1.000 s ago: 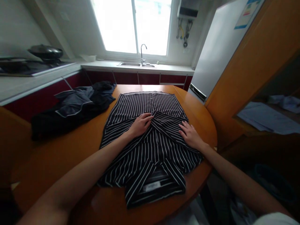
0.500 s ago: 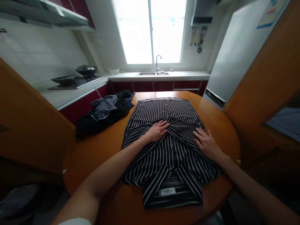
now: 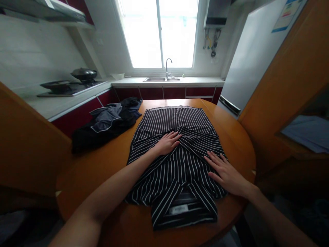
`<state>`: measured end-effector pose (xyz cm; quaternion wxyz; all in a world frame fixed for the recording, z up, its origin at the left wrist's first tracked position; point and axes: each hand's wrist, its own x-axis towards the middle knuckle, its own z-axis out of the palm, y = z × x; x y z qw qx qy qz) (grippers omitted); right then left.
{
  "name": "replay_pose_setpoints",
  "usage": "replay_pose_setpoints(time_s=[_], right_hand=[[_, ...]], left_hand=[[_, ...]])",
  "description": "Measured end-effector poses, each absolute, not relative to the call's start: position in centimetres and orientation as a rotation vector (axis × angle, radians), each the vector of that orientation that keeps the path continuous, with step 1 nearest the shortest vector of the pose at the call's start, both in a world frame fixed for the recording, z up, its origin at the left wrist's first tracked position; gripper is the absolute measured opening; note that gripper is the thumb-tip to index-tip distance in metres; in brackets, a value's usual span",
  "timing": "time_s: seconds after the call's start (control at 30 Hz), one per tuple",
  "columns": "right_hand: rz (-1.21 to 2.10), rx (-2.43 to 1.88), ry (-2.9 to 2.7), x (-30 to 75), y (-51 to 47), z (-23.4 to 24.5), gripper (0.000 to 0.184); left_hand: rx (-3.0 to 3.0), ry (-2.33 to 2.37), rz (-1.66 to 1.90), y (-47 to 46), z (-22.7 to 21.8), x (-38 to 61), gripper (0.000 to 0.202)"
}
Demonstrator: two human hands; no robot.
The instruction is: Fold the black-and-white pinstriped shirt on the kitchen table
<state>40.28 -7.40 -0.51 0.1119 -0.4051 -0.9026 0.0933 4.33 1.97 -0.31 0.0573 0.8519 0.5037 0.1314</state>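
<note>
Here's the striped shirt [image 3: 177, 118], spread front up across the middle of the round wooden table [image 3: 239, 137], its collar [image 3: 164, 209] at the near edge and its hem at the far side. Both sleeves [image 3: 197, 140] fold inward over the front, and their cuffs meet around the centre. The left hand [image 3: 168, 143] lies palm down right there, fingers slightly parted, pressing on cloth rather than gripping it. Over to the right, the right hand [image 3: 226, 173] rests flat near the shoulder, fingers fanned apart. A pale label [image 3: 179, 209] shows inside the collar (its print too blurred to read).

On the table's left side sits a heap of dark clothes [image 3: 108, 120], black and grey, loosely piled. The orange tabletop gleams at the far end, where light pours from the bright window [image 3: 177, 37]. Below that window run a pale counter [image 3: 203, 80], a double sink [image 3: 155, 79] and a curved tap [image 3: 167, 68]. Far left, a lidded pan [image 3: 83, 74] stands on the stove [image 3: 74, 90]; to the right, a silvery fridge [image 3: 253, 58] leans into view. In a dim recess beyond it lie what look like papers [image 3: 305, 132].
</note>
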Motion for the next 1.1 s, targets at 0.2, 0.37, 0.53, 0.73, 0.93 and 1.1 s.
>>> replay_pose_setpoints(time_s=[0.2, 0.37, 0.53, 0.73, 0.93, 1.1], right_hand=[[0.312, -1.168, -2.416, 39.9, -1.5, 4.8, 0.059], [0.211, -1.110, -2.351, 34.6, 5.3, 6.4, 0.059], [0.274, -1.031, -2.521, 30.1, 7.6, 2.6, 0.059], [0.312, -1.036, -2.679, 30.1, 7.7, -1.4, 0.058], [0.288, -1.076, -2.703, 30.3, 8.1, -1.6, 0.062], [0.274, -1.072, -2.703, 30.2, 8.0, -1.6, 0.065]], left_hand=[[2.806, 1.390, 0.495, 0.6, 1.5, 5.2, 0.051], [2.856, 1.090, 0.339, -0.5, 2.7, 5.9, 0.057], [2.792, 1.015, 0.189, -0.9, 2.4, 5.3, 0.061], [2.766, 0.914, 0.269, -0.5, 2.4, 4.9, 0.056], [2.640, 1.273, 0.799, 0.6, 2.1, 5.3, 0.039], [2.609, 1.523, 0.857, 1.4, 0.9, 4.9, 0.038]])
